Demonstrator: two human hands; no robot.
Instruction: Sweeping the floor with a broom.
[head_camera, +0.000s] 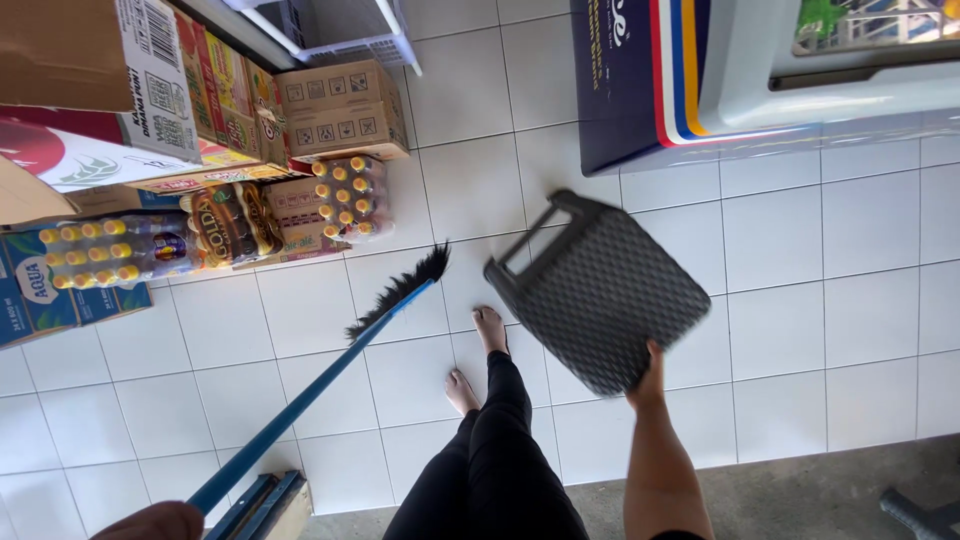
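Stool: dark grey plastic stool (600, 295) with a woven pattern on its square seat; it is tipped up in the air above the white tile floor (800, 250), with its legs pointing up and to the left.
Where the stool is: it hangs in front of the person's bare feet (475, 355) and near the big blue and white freezer (640, 90), but it does not touch it.
Right hand: the right hand (650, 372) reaches forward on a bare arm and grips the bottom corner of the stool; the fingers are curled tight around the edge, and the thumb shows on top.
Stool and fingers: the corner of the seat sits inside the grip, and the rest of the stool sticks out above and to the left of the hand.
Broom: a broom (330, 375) with a long blue stick and black bristles; the bristles touch the floor just left of the feet.
Left hand: only a small part of the left hand (155, 522) shows at the bottom edge, at the low end of the blue stick; I cannot tell how the fingers are set.
Nearby: cardboard boxes (340, 105) and packs of bottles with yellow caps (345, 200) sit stacked on the floor at the left.
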